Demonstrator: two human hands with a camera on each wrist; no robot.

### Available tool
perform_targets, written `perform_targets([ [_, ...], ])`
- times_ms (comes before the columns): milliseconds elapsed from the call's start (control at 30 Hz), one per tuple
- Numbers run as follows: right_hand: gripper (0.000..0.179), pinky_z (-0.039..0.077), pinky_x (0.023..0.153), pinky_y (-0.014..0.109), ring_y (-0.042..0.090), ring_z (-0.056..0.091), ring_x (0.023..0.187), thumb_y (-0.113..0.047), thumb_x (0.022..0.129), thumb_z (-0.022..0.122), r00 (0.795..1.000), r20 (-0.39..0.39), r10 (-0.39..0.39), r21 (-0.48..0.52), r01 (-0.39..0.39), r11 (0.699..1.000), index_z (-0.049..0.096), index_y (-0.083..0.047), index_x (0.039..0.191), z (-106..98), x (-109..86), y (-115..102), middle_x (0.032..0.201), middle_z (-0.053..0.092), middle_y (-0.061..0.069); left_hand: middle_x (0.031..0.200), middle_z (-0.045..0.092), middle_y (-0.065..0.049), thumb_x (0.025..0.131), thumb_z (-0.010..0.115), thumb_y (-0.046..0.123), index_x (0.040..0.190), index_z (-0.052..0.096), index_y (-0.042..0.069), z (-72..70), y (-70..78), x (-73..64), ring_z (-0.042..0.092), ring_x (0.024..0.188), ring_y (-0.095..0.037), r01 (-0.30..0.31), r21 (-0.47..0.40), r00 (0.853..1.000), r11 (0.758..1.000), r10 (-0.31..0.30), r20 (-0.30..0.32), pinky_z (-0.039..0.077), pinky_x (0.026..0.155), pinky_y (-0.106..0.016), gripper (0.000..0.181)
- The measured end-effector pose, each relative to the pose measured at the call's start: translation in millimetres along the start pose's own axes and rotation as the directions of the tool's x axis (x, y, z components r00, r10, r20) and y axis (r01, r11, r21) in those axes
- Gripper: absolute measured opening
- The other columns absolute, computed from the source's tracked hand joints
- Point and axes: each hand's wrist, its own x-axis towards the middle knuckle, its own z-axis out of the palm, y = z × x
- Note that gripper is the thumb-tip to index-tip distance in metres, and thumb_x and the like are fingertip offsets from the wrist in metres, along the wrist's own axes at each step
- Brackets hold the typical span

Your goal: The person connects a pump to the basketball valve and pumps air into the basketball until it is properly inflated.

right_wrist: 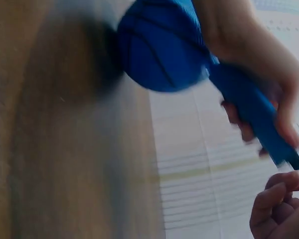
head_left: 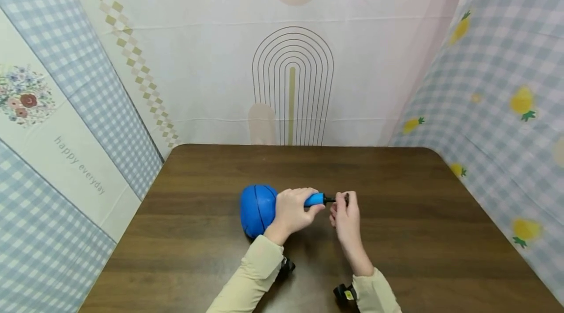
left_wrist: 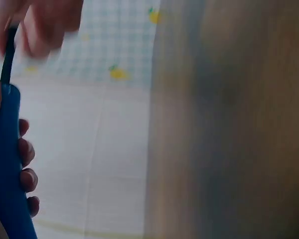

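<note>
A blue ball (head_left: pixel 257 210) with dark seam lines sits on the table, left of my hands. My left hand (head_left: pixel 292 209) grips the blue barrel of a hand pump (head_left: pixel 315 200), fingers wrapped around it. The barrel's far end meets the ball in the right wrist view, where the ball (right_wrist: pixel 162 47) looks rounded. From the barrel's other end a thin black rod runs to the right. My right hand (head_left: pixel 345 215) holds the dark handle at the rod's end with curled fingers. In the left wrist view the pump barrel (left_wrist: pixel 7 149) and black rod show beside blurred right-hand fingers.
A brown wooden table (head_left: pixel 198 264) lies beneath everything. A white patterned cloth (head_left: pixel 211 73) hangs behind it, with checked cloths on the left and right sides. Small black devices (head_left: pixel 341 293) are strapped at both wrists.
</note>
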Motion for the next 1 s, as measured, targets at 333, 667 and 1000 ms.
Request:
perform_targets([
  [333,0.030,0.040,0.050,0.023,0.005,0.044,0.050,-0.032,0.103,0.045,0.995,-0.052,-0.082,-0.393,0.056,0.918,0.052,-0.005,0.093,-28.9,-4.5,2.7,0.065,0.050,0.004,0.090,0.075,0.006,0.082,0.070,0.048,0.103,0.073,0.021,-6.8,-3.1,0.8,0.066,0.069,-0.008,-0.036,-0.014,0.997,0.999,0.037,0.066,0.049,0.061,-0.021,0.035],
  [667,0.022,0.035,0.042,0.020,0.006,0.036,0.044,-0.021,0.105,0.038,0.999,-0.036,0.025,-0.093,-0.029,0.995,0.038,-0.003,0.092,-11.3,-4.3,-1.9,0.059,0.039,0.000,0.090,0.075,0.003,0.081,0.073,0.040,0.101,0.072,0.018,0.2,-5.3,-5.5,0.067,0.070,-0.011,0.025,-0.089,0.999,0.996,-0.021,0.043,0.051,0.062,-0.022,0.029],
  [1000,0.028,0.036,0.054,0.027,0.012,0.044,0.057,-0.034,0.103,0.044,0.995,0.015,-0.097,-0.538,0.090,0.838,0.052,-0.008,0.096,-9.5,-6.6,1.2,0.069,0.052,0.006,0.092,0.075,0.003,0.083,0.071,0.043,0.103,0.072,0.018,-1.3,0.2,-2.6,0.067,0.070,-0.010,-0.033,-0.106,0.999,0.994,0.037,0.037,0.051,0.063,-0.022,0.032],
])
